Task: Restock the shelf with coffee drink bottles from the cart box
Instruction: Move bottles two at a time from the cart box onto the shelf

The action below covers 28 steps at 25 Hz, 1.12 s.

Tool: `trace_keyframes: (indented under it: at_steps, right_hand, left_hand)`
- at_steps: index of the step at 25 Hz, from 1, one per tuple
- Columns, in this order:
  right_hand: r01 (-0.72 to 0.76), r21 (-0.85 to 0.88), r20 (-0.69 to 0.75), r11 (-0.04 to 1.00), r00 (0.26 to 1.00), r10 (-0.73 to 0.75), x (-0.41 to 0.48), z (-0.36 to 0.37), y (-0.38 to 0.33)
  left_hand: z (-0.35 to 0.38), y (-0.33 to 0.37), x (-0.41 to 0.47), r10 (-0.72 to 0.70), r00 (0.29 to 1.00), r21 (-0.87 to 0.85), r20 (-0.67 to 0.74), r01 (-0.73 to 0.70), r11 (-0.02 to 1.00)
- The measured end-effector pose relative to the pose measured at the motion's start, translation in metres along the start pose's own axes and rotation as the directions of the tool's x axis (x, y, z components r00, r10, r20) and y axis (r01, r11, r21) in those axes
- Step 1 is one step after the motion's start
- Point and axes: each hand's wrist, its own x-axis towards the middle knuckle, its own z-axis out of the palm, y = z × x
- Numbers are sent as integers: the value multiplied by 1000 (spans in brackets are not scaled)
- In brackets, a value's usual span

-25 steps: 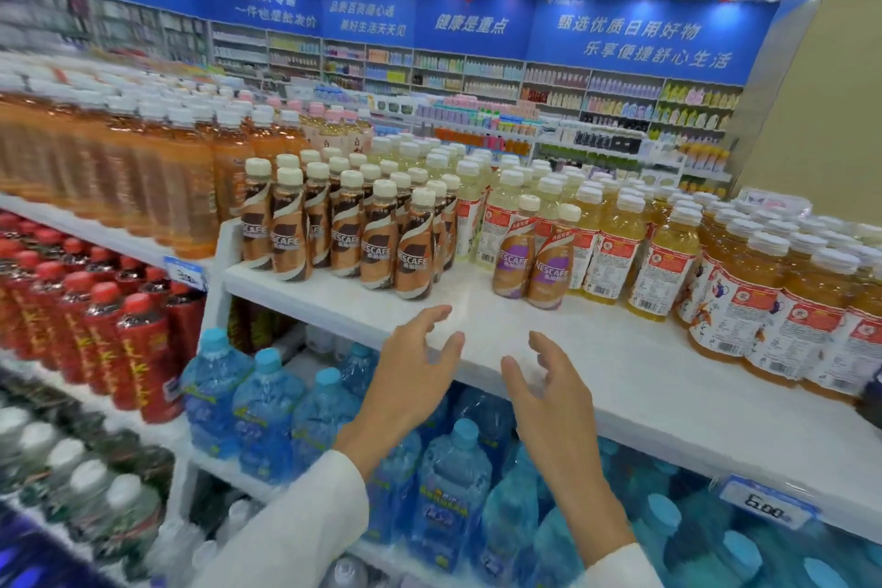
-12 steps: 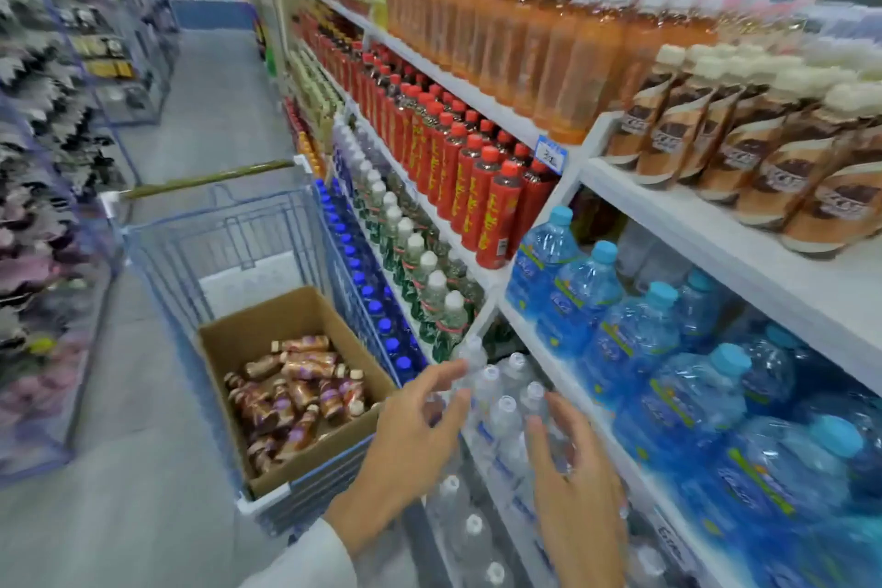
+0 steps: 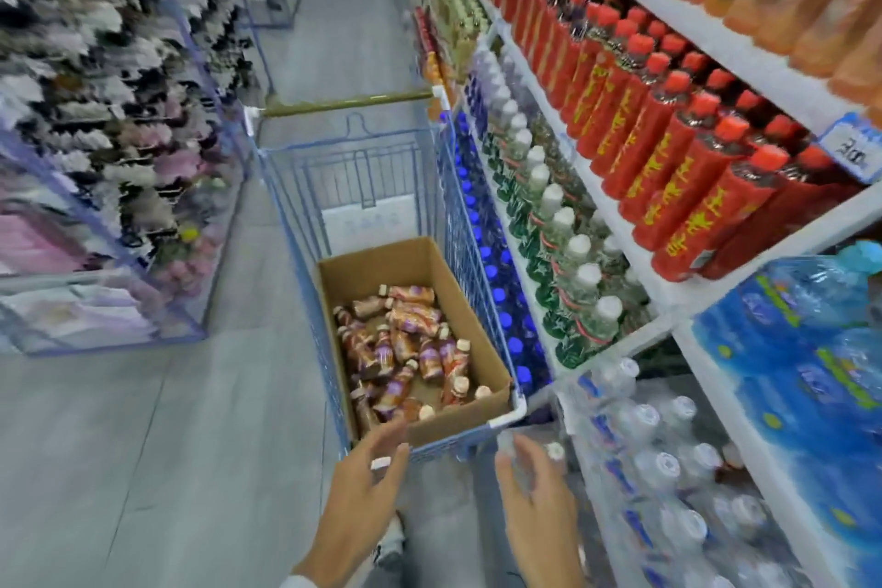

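In the near end of the cart [image 3: 448, 186], the cardboard box [image 3: 382, 263] holds the coffee drink bottles [image 3: 405, 349], which lie jumbled on their sides toward its near half. Your left hand [image 3: 355, 506] hovers at the cart's near edge, fingers spread and holding nothing. Your right hand [image 3: 534, 501] is by the near right corner, also wide and empty. The shelf [image 3: 620, 229] runs along the cart's right side.

Brown coffee drink bottles [image 3: 405, 349] jumbled flat inside open cardboard box [image 3: 482, 349] in cart [image 3: 362, 167].
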Motion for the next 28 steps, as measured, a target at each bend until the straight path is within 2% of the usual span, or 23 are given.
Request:
trace_keyframes:
  at_steps: [3,7,12,14,17,20,23,28]
  right_hand:
    - [-42,-10,26,999,999,42,33,22,-10]
    - [-79,-120,85,990,992,89,71,50,-22]
    - [-142,-176,199,974,964,177,117,84,-26]
    - [-164,-200,250,966,945,213,138,94,-25]
    - [-185,-214,301,959,922,246,170,103,-20]
    - [-234,-226,300,945,907,297,201,110,-6]
    - [-270,-237,298,933,894,334,221,114,7]
    - [-310,-244,354,919,854,382,252,124,21]
  left_hand:
    - [-16,-21,36,-78,996,21,-34,78,997]
    - [-24,-40,91,-190,979,11,-76,191,982]
    - [-2,-60,197,-391,913,-29,-118,391,920]
    - [8,-75,251,-492,857,14,-154,499,866]
    - [19,-105,323,-685,695,-56,-218,692,720]
    - [32,-145,377,-789,557,-66,-260,805,590]
    - [44,-185,410,-823,495,-23,-279,853,521]
    - [59,-215,432,-810,412,-5,-417,890,456]
